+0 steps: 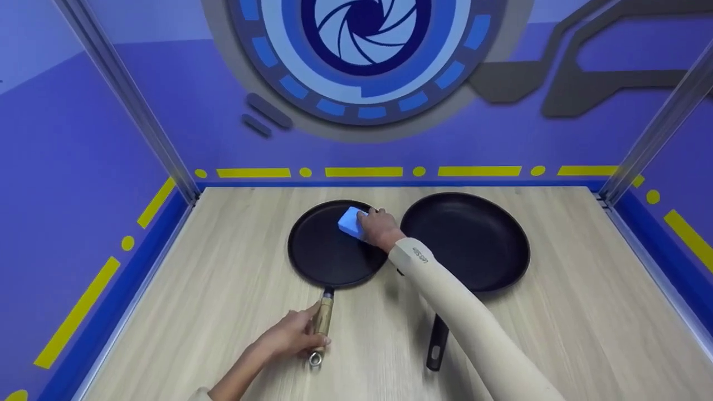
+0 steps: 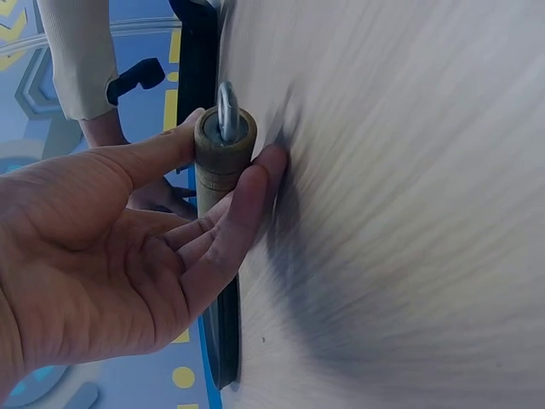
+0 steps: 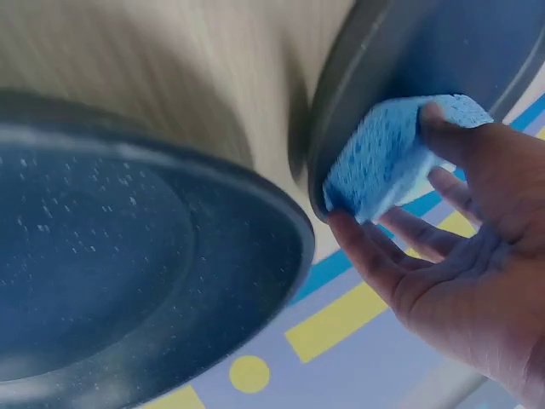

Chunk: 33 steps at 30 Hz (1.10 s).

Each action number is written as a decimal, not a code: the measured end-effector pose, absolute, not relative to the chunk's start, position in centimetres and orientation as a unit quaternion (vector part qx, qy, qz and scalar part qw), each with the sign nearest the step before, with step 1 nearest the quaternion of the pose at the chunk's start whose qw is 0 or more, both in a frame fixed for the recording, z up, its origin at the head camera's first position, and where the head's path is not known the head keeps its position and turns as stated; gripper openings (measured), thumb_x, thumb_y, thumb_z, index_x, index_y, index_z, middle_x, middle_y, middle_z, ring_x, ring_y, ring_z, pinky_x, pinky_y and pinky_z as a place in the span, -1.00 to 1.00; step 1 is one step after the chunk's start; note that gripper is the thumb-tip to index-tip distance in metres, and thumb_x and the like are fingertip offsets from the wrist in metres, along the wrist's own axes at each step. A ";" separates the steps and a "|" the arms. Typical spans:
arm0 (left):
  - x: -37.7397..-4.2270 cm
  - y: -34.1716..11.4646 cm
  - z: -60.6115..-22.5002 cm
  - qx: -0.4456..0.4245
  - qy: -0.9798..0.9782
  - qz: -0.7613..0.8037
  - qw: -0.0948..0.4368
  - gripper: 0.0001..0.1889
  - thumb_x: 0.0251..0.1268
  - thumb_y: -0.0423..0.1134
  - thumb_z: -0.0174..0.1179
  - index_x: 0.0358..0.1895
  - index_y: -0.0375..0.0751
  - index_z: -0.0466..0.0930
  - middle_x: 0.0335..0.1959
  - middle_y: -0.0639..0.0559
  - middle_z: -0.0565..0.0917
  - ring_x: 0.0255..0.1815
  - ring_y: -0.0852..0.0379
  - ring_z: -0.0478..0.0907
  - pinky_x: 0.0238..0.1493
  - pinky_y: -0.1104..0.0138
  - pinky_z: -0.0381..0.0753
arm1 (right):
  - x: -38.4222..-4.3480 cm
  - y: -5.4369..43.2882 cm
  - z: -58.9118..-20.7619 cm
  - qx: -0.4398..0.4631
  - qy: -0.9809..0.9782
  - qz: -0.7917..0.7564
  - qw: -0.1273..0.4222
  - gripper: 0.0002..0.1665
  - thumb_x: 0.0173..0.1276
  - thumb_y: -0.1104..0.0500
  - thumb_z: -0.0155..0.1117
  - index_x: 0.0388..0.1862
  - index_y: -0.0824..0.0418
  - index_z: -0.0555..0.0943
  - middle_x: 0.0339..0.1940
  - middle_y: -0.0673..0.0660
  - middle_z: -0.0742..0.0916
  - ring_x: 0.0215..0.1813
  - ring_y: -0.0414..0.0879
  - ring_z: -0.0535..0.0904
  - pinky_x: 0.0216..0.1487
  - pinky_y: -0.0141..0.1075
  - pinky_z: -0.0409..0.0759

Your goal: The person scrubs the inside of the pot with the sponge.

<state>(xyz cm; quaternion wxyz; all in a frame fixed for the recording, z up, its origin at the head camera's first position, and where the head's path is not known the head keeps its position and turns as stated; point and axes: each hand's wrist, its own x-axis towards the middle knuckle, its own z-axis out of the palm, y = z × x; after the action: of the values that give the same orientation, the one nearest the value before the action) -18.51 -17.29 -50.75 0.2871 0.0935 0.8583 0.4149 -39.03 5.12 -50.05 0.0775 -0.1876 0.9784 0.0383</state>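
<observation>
A flat black pan with a wooden handle lies left of centre on the table. My left hand grips that handle, thumb on one side and fingers curled round the other; in the left wrist view a metal hanging ring sticks out at the handle's end. At the pan's upper right, my right hand pinches a light blue sponge against the cooking surface. The right wrist view shows the porous sponge between thumb and fingers, right at the pan's rim.
Close on the right stands a deeper black frying pan, its dark handle toward me and partly under my right forearm. The light wooden table is bounded by blue panels at the back and sides.
</observation>
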 end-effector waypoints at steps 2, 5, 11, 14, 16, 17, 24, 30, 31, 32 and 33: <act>-18.6 -17.3 -50.8 0.094 0.860 0.411 0.286 -0.06 0.33 -0.15 0.39 0.62 -0.36 0.01 -0.39 -0.04 0.58 -0.47 0.16 0.52 -0.42 0.33 0.58 | -38.7 5.0 -49.8 -0.184 0.977 0.051 0.089 -0.29 0.48 -0.03 0.32 0.48 0.17 0.34 0.32 0.35 0.57 0.31 0.26 0.54 0.20 0.04 0.64; -18.7 -17.5 -50.7 0.084 0.869 0.396 0.285 -0.06 0.32 -0.16 0.40 0.61 -0.36 0.03 -0.24 -0.22 0.61 -0.34 0.08 0.57 -0.36 0.30 0.59 | -37.9 4.9 -49.5 -0.211 0.971 0.043 0.105 -0.22 0.41 -0.05 0.39 0.48 0.18 0.33 0.33 0.37 0.55 0.30 0.29 0.53 0.23 0.05 0.61; -19.7 -17.6 -50.4 0.086 0.872 0.389 0.286 -0.06 0.32 -0.18 0.40 0.61 -0.40 0.02 -0.29 -0.20 0.67 -0.41 0.11 0.57 -0.41 0.33 0.56 | -36.2 5.0 -48.6 -0.288 0.950 0.036 0.114 -0.28 0.30 0.05 0.52 0.38 0.05 0.44 0.27 0.27 0.60 0.24 0.23 0.59 0.26 0.02 0.60; -20.4 -17.3 -50.3 0.106 0.864 0.399 0.288 -0.05 0.31 -0.21 0.40 0.60 -0.42 0.00 -0.43 -0.03 0.69 -0.50 0.18 0.61 -0.41 0.30 0.61 | -35.5 5.0 -48.3 -0.315 0.941 0.041 0.117 -0.29 0.25 0.19 0.54 0.36 0.00 0.48 0.28 0.21 0.62 0.27 0.17 0.59 0.30 -0.02 0.57; -20.6 -17.2 -50.3 0.118 0.861 0.401 0.290 -0.06 0.31 -0.24 0.40 0.60 -0.44 0.01 -0.44 -0.02 0.70 -0.49 0.17 0.64 -0.40 0.27 0.65 | -35.0 4.8 -48.4 -0.339 0.933 0.039 0.117 -0.31 0.25 0.29 0.51 0.34 -0.03 0.51 0.26 0.19 0.63 0.26 0.15 0.59 0.32 -0.05 0.56; -20.7 -17.1 -50.3 0.123 0.861 0.398 0.291 -0.06 0.30 -0.25 0.40 0.59 -0.46 0.01 -0.45 -0.02 0.71 -0.49 0.17 0.64 -0.40 0.26 0.66 | -34.8 4.6 -48.5 -0.351 0.929 0.035 0.113 -0.32 0.25 0.34 0.48 0.32 -0.03 0.53 0.24 0.18 0.65 0.25 0.14 0.60 0.32 -0.06 0.56; -19.9 -17.6 -50.5 0.128 0.861 0.392 0.297 -0.07 0.31 -0.28 0.40 0.58 -0.50 0.00 -0.44 -0.04 0.66 -0.49 0.16 0.60 -0.40 0.22 0.67 | -33.2 3.4 -49.2 -0.393 0.914 0.012 0.097 -0.39 0.30 0.38 0.40 0.28 -0.03 0.58 0.15 0.19 0.70 0.20 0.12 0.64 0.28 -0.07 0.58; -19.3 -17.5 -50.8 0.130 0.859 0.399 0.292 -0.07 0.30 -0.26 0.41 0.59 -0.48 0.02 -0.44 -0.04 0.65 -0.48 0.16 0.59 -0.42 0.26 0.64 | -33.4 3.7 -49.3 -0.396 0.911 0.017 0.112 -0.34 0.29 0.23 0.51 0.34 -0.12 0.55 0.27 0.11 0.65 0.28 0.09 0.57 0.36 -0.08 0.52; -19.3 -17.4 -50.8 0.131 0.860 0.397 0.292 -0.07 0.30 -0.25 0.41 0.58 -0.48 0.02 -0.44 -0.04 0.65 -0.49 0.16 0.59 -0.43 0.28 0.63 | -33.4 3.7 -49.4 -0.399 0.910 0.008 0.112 -0.33 0.28 0.21 0.53 0.34 -0.12 0.56 0.28 0.10 0.65 0.29 0.08 0.56 0.38 -0.08 0.51; -19.2 -17.4 -50.7 0.133 0.861 0.395 0.291 -0.06 0.30 -0.25 0.41 0.58 -0.48 0.03 -0.44 -0.03 0.65 -0.49 0.16 0.58 -0.43 0.29 0.61 | -33.5 3.8 -49.5 -0.402 0.908 -0.002 0.114 -0.33 0.27 0.20 0.53 0.34 -0.12 0.56 0.29 0.10 0.65 0.31 0.08 0.55 0.40 -0.07 0.49; -19.2 -17.3 -50.7 0.136 0.863 0.392 0.289 -0.06 0.30 -0.24 0.41 0.58 -0.49 0.03 -0.44 -0.03 0.65 -0.49 0.15 0.58 -0.43 0.31 0.58 | -33.6 3.8 -49.6 -0.404 0.907 -0.014 0.114 -0.33 0.26 0.19 0.54 0.34 -0.11 0.57 0.30 0.10 0.65 0.32 0.08 0.55 0.42 -0.07 0.46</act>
<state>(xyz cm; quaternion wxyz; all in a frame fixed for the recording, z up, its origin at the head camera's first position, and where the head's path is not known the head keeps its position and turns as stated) -19.19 -17.26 -50.72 0.2893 0.1358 0.8628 0.3918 -33.57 3.77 -49.57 0.1141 -0.4040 0.9075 -0.0137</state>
